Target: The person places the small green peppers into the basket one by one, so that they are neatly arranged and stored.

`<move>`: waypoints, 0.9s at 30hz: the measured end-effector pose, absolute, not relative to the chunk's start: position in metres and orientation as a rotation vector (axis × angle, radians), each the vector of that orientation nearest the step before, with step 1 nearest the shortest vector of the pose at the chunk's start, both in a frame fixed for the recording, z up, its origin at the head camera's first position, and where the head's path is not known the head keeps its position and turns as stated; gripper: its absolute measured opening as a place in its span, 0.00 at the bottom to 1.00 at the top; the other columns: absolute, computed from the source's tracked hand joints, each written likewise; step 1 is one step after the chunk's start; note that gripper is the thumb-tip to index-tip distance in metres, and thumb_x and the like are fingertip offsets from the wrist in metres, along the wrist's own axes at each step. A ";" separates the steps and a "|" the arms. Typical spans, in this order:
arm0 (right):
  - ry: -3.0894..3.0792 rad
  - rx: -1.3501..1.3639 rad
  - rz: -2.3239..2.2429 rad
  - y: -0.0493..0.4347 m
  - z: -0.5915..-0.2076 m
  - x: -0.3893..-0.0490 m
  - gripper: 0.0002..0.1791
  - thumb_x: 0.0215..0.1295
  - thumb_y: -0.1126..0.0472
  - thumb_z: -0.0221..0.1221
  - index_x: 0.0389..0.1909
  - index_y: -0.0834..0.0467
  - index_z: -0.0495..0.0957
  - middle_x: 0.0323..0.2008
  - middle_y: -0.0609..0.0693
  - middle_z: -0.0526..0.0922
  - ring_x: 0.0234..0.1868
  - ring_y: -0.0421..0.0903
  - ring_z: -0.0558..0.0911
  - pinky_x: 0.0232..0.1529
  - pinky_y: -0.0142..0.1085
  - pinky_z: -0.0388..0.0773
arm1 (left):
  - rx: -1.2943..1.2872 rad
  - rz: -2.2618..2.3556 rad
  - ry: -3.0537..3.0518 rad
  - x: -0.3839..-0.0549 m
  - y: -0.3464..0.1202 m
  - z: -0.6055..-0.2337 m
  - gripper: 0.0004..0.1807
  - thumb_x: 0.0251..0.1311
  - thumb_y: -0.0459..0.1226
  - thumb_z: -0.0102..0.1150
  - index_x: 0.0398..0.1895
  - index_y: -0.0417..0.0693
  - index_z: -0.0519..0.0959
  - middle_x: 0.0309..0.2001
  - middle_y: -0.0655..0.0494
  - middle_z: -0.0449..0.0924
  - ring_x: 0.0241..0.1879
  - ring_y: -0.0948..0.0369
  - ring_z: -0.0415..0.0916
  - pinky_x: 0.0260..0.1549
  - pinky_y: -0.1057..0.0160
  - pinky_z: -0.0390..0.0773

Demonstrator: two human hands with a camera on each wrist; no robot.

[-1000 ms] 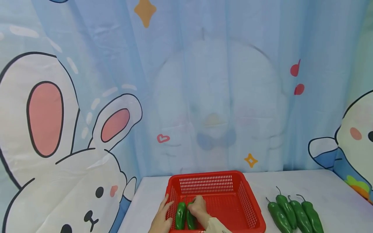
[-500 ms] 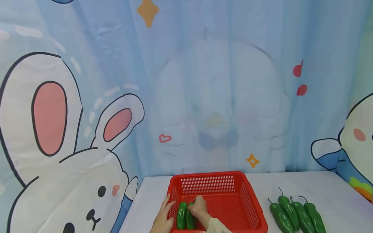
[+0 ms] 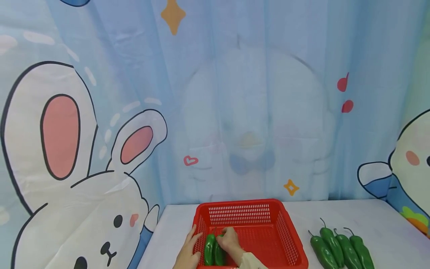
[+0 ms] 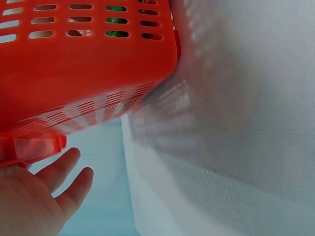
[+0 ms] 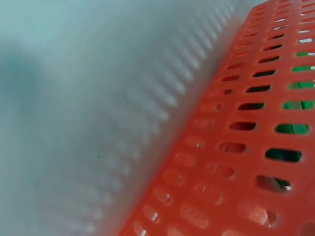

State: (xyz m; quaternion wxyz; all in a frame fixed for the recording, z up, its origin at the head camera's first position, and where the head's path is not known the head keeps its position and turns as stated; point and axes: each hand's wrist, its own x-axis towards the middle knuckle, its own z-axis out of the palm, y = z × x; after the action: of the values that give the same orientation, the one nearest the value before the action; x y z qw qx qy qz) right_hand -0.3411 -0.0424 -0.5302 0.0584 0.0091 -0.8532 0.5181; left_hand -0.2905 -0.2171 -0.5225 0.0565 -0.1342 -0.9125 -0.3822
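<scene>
A red plastic basket (image 3: 246, 202) with slotted walls stands on the table. Inside, along its left wall, lie two green peppers side by side. My right hand (image 3: 231, 241) reaches in and pinches the right-hand pepper (image 3: 219, 256) near its stem end; the other pepper (image 3: 209, 250) lies just left of it. At the basket's left rim is my left hand (image 3: 186, 254), its fingers stretched out. The left wrist view has that hand (image 4: 34, 196) right at the rim, two fingers extended. Only the slotted wall (image 5: 251, 142) shows in the right wrist view, with green behind the slots.
Several more green peppers (image 3: 344, 246) lie in a row on the white tabletop (image 3: 389, 224), to the right of the basket. A blue curtain (image 3: 215, 112) with cartoon animals hangs behind the table.
The head view has shifted slightly. Both hands and the peppers keep nearly the same places at the basket.
</scene>
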 end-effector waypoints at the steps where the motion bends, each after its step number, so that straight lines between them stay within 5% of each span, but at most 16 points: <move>1: -2.569 0.012 1.581 -0.041 -0.529 -0.340 0.17 0.48 0.70 0.60 0.39 0.76 0.78 0.36 0.66 0.82 0.42 0.61 0.81 0.43 0.52 0.80 | -0.410 -1.153 -2.767 -0.291 -0.216 -0.522 0.36 0.46 0.26 0.53 0.67 0.39 0.71 0.76 0.44 0.51 0.71 0.39 0.54 0.59 0.35 0.66; 9: -2.463 -0.104 1.801 -0.033 -0.519 -0.333 0.22 0.49 0.67 0.62 0.44 0.77 0.76 0.40 0.67 0.81 0.43 0.59 0.80 0.42 0.48 0.80 | -0.410 -1.127 -2.787 -0.297 -0.218 -0.525 0.36 0.45 0.25 0.51 0.66 0.36 0.71 0.75 0.40 0.51 0.70 0.37 0.54 0.56 0.38 0.69; 16: -2.443 -0.077 2.001 -0.018 -0.507 -0.336 0.22 0.56 0.68 0.61 0.49 0.78 0.74 0.40 0.65 0.79 0.36 0.53 0.82 0.33 0.46 0.83 | -0.440 -1.122 -2.777 -0.299 -0.216 -0.524 0.36 0.44 0.25 0.51 0.65 0.35 0.72 0.74 0.36 0.52 0.69 0.35 0.55 0.55 0.40 0.71; 27: -2.478 0.068 2.244 0.001 -0.477 -0.321 0.21 0.65 0.65 0.60 0.55 0.73 0.75 0.41 0.59 0.83 0.46 0.62 0.83 0.42 0.52 0.83 | -0.613 -1.176 -2.779 -0.301 -0.227 -0.525 0.34 0.46 0.28 0.49 0.64 0.29 0.69 0.72 0.25 0.48 0.66 0.28 0.52 0.50 0.44 0.74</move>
State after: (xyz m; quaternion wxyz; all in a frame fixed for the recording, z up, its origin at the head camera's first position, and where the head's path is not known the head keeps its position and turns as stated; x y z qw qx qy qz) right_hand -0.3205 0.0012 -0.4772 -0.1009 0.0202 -0.7374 0.6676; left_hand -0.3010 -0.2267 -0.5248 0.0312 -0.1989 -0.9021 -0.3816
